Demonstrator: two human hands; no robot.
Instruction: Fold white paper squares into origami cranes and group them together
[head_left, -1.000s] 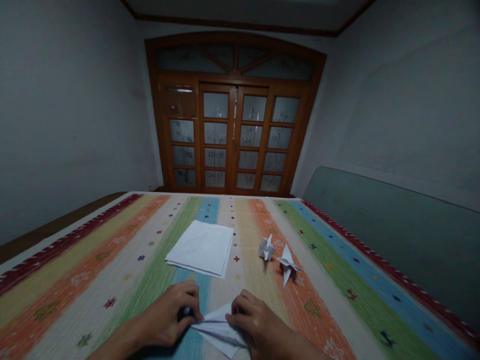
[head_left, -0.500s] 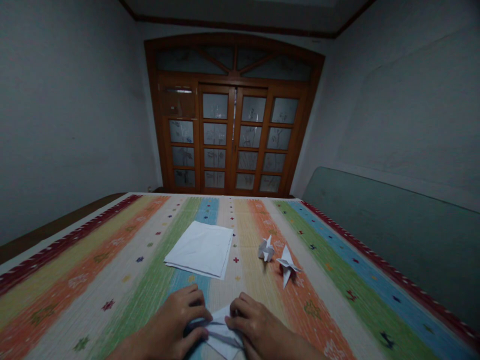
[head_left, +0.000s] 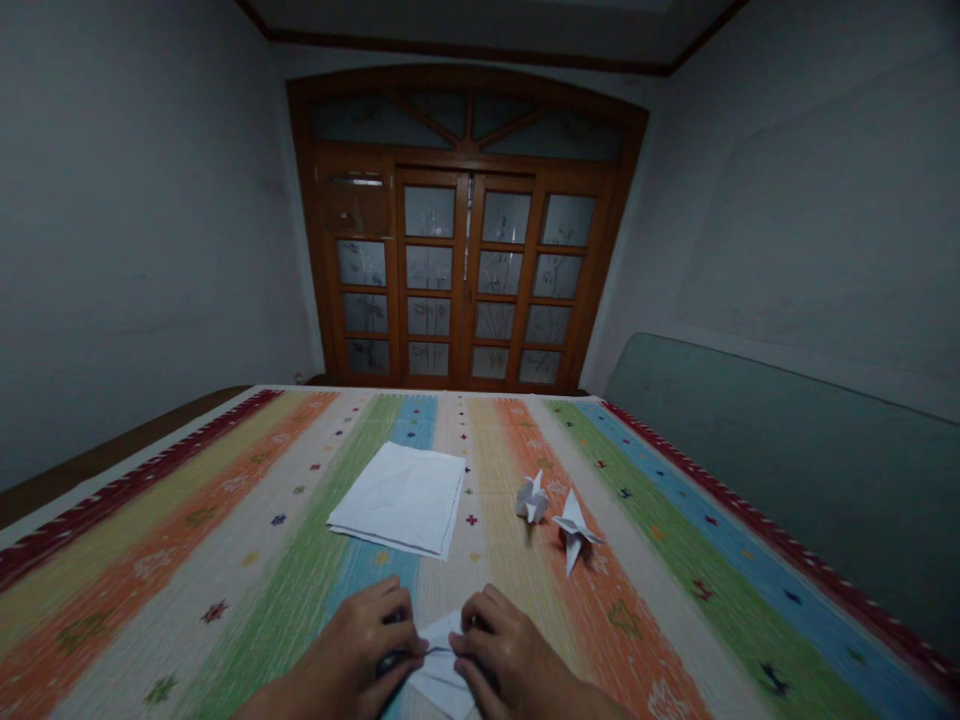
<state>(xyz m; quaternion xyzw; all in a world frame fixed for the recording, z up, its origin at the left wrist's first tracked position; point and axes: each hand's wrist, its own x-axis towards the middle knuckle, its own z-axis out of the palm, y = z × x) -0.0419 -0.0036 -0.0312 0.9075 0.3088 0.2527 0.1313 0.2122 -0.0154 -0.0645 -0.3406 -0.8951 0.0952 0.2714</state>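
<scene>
Closing in, my left hand (head_left: 352, 650) and right hand (head_left: 510, 650) are clenching folded paper (head_left: 442, 675), with stacked sheets (head_left: 397, 498) and origami birds (head_left: 532, 498) ahead.

**Head-worn camera above the near edge of the cloth, facing forward and tilted down.**

Looks along a rainbow-striped woven cloth (head_left: 225, 560) from its near edge, with the stripes fanning out toward the far end. Nearest the lens, cut off by the bottom of the frame, are the left hand (head_left: 352, 640) and right hand (head_left: 510, 650), pinching a folded white paper (head_left: 439, 680). Farther out, centred in frame and well away, stand brown wooden glazed double doors (head_left: 465, 270). Pale grey plaster walls (head_left: 127, 220) fill the left and right of the wide view, and a dull green padded panel (head_left: 765, 470) runs along the right.
</scene>
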